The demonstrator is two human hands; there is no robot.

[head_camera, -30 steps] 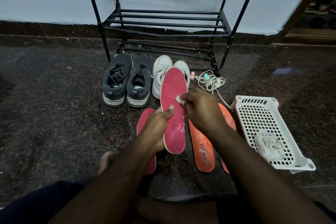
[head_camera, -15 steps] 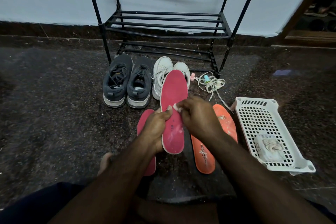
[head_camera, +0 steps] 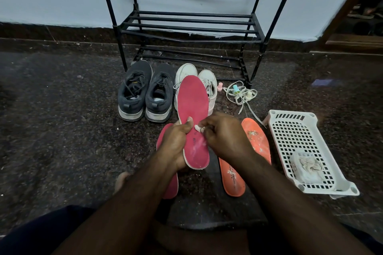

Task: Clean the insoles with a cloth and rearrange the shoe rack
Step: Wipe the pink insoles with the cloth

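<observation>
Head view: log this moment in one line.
step: wiping | left hand: holds pink insole | right hand: pinches white cloth on it

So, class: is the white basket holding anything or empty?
Holding something: a crumpled whitish cloth lies in the basket, at its near end.

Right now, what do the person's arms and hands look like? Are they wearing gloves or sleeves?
No gloves and no sleeves in view: the left hand and right hand are bare, and both forearms are bare down to the bottom edge of the picture. No watch, ring or bracelet shows. Dark navy clothing covers the legs.
</observation>
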